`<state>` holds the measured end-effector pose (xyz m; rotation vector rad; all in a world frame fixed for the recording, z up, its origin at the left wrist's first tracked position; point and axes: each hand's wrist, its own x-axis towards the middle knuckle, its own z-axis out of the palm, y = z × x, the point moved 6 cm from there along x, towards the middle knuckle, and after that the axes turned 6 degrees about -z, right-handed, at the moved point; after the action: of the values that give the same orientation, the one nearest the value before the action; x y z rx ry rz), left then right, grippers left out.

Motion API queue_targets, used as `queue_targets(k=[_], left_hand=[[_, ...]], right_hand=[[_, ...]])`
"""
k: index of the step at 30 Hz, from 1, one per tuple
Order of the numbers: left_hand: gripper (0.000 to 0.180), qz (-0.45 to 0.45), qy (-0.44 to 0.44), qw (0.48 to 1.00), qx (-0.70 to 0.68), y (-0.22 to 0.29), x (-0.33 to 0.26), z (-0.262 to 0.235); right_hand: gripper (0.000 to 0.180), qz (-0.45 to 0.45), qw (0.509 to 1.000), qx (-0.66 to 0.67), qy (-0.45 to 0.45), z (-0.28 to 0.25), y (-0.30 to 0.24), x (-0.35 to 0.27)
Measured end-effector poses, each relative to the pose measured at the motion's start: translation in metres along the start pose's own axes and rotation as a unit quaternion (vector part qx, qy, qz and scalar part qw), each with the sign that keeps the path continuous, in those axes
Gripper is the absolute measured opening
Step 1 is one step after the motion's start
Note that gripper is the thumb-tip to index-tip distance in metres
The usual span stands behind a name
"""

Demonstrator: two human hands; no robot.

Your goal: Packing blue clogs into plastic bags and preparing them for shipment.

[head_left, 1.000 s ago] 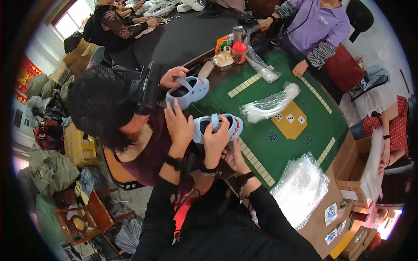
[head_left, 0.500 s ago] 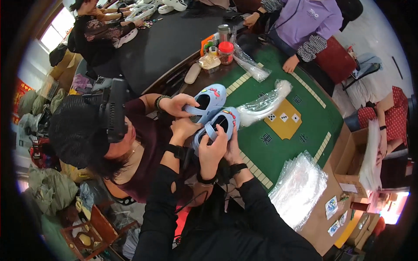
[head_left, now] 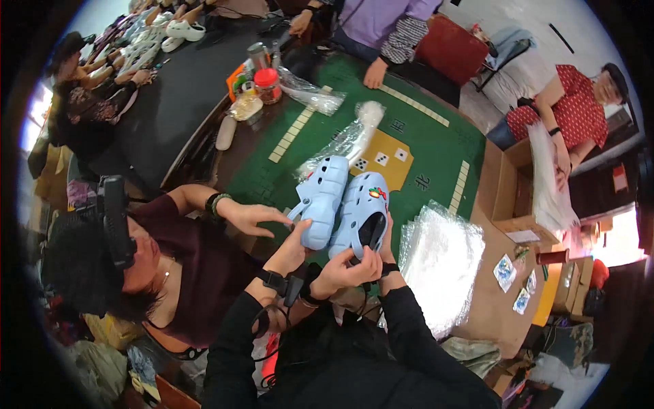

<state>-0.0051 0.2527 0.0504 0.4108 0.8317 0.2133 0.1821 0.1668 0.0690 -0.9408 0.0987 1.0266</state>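
I hold a pair of light blue clogs side by side over the near edge of a green table mat (head_left: 436, 146). My left hand (head_left: 291, 249) cups the heel end of the left clog (head_left: 320, 199). My right hand (head_left: 349, 270) grips the heel of the right clog (head_left: 364, 210), which has a small red charm on top. A co-worker in a maroon top sits at my left, and that person's hand (head_left: 251, 218) reaches to the left clog's strap.
A stack of clear plastic bags (head_left: 439, 255) lies right of the clogs. A bagged shoe (head_left: 347, 136) lies on the mat, with jars (head_left: 266, 83) beyond. Cardboard boxes (head_left: 507, 198) stand at right by a person in red. Another person sits across.
The two clogs have come together: the one the co-worker held alone now rests beside mine, against my left hand. My view has shifted left, so the mat sits further right.
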Motion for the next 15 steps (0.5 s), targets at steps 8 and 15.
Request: queue_targets(k=[8,15], left_hand=[[0.061,-0.139,-0.089,0.985,-0.046,-0.057,0.034,-0.009],[0.034,0.042,0.012,0.969,0.244,-0.062,0.061,-0.079]], right_hand=[[0.057,-0.062,0.995,-0.08,0.007,-0.073,0.022,0.016],[0.059,0.058,0.987,-0.123,0.091,-0.113,0.03,0.003]])
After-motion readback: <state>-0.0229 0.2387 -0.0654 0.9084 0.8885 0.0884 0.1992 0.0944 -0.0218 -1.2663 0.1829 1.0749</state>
